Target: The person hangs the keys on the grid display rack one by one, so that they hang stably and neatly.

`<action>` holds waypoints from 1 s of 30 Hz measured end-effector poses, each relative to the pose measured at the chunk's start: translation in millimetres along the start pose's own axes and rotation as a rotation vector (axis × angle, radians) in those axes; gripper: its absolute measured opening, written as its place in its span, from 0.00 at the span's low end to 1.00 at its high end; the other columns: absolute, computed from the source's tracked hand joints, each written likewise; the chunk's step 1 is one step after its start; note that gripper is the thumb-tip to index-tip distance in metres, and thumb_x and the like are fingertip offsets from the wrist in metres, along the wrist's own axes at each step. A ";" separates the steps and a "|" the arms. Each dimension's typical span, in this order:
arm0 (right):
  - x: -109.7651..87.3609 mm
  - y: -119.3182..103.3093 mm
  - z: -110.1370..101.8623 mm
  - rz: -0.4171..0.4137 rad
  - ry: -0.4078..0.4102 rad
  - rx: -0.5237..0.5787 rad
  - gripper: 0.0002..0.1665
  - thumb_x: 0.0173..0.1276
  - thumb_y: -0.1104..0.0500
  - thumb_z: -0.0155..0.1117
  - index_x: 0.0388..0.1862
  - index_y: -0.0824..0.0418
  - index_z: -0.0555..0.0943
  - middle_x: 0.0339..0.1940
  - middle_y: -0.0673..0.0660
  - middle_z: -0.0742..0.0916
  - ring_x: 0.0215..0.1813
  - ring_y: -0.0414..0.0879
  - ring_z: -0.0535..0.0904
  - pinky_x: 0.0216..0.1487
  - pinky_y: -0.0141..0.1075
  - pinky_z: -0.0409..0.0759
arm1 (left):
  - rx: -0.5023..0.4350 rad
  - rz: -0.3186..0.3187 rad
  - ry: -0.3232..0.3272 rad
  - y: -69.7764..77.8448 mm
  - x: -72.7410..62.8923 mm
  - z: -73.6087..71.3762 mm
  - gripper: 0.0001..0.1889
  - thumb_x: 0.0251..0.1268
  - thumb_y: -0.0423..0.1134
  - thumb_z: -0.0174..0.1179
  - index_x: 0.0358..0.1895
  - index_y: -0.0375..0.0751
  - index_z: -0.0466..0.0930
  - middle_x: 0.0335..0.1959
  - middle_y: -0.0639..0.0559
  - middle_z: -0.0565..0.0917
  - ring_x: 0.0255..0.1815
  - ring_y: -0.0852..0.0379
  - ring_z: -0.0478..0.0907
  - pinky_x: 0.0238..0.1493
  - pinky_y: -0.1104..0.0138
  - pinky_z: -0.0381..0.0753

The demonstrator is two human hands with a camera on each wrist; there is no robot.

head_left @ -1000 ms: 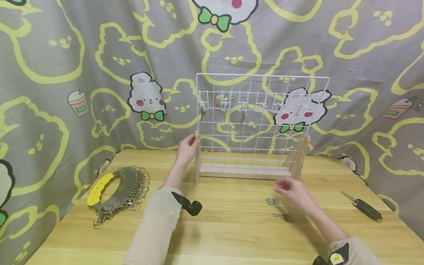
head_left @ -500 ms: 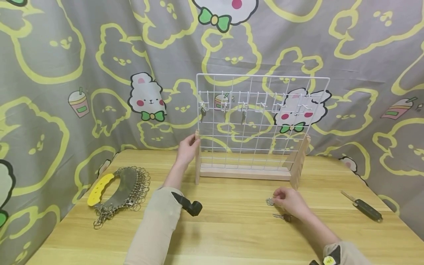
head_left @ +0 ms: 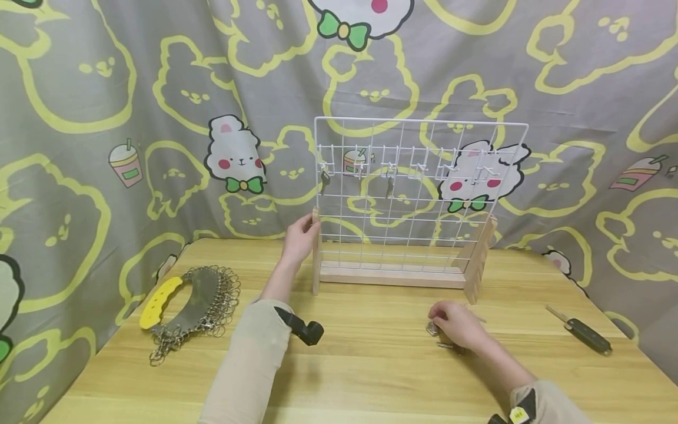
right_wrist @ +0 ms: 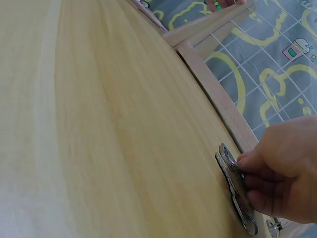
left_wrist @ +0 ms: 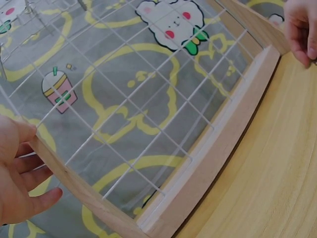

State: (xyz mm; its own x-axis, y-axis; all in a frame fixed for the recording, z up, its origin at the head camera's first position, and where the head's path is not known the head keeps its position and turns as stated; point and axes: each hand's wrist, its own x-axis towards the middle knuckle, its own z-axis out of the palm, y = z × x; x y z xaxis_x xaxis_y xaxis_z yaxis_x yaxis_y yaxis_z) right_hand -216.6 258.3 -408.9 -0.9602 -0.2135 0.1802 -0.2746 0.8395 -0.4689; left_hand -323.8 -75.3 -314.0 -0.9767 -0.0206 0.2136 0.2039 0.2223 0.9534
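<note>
On the table [head_left: 524,282] at right, nearer than the rack [head_left: 392,277], our right hand [head_left: 458,325] pinches a metal key [head_left: 432,329] between thumb and fingers beside a second key [head_left: 444,345], our left hand [head_left: 300,238] loosely grips the left post [head_left: 316,259], and this apparent pickup likely calls for a clear lift.

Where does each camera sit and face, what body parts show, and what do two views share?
Head: on the head, facing forward and down at table, rack and curtain; left hand, right hand and sleeves show.
Left wrist: on that wrist, facing across the rack; the left hand and part of the right show.
Right wrist: on that wrist, facing over the table and a key; the right hand and part of the left show.
Shared: both wrist views show the rack.
</note>
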 end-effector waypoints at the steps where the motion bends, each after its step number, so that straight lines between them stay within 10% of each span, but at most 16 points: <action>1: 0.2 -0.6 -0.2 -0.012 -0.001 -0.010 0.04 0.59 0.69 0.60 0.30 0.63 0.80 0.30 0.53 0.84 0.34 0.47 0.79 0.38 0.45 0.79 | -0.001 -0.001 -0.001 -0.3 0.3 0.2 0.25 0.70 0.40 0.49 0.67 0.34 0.62 0.65 0.41 0.68 0.65 0.48 0.65 0.65 0.60 0.64; 17: 0.5 6.0 -6.3 -0.017 -0.092 0.087 0.10 0.56 0.57 0.69 0.23 0.58 0.76 0.20 0.47 0.75 0.25 0.40 0.68 0.23 0.30 0.68 | -0.010 -0.026 -0.006 2.8 -0.7 -0.2 0.25 0.70 0.40 0.50 0.67 0.35 0.61 0.65 0.41 0.67 0.65 0.48 0.64 0.65 0.60 0.64; 30: 3.2 1.0 -6.4 -0.007 -0.157 0.218 0.07 0.59 0.66 0.63 0.25 0.61 0.74 0.19 0.49 0.79 0.23 0.40 0.72 0.20 0.28 0.73 | -0.016 -0.016 -0.013 1.9 0.2 -0.9 0.25 0.70 0.40 0.49 0.67 0.35 0.61 0.65 0.41 0.67 0.65 0.48 0.64 0.65 0.60 0.64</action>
State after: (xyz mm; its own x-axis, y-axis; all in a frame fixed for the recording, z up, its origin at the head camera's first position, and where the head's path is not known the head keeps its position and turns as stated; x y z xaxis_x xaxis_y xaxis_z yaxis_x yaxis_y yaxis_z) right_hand -219.6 261.6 -403.3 -0.9496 -0.3085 0.0559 -0.2699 0.7139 -0.6461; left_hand -323.5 -75.8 -311.9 -0.9806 -0.0117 0.1958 0.1892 0.2066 0.9600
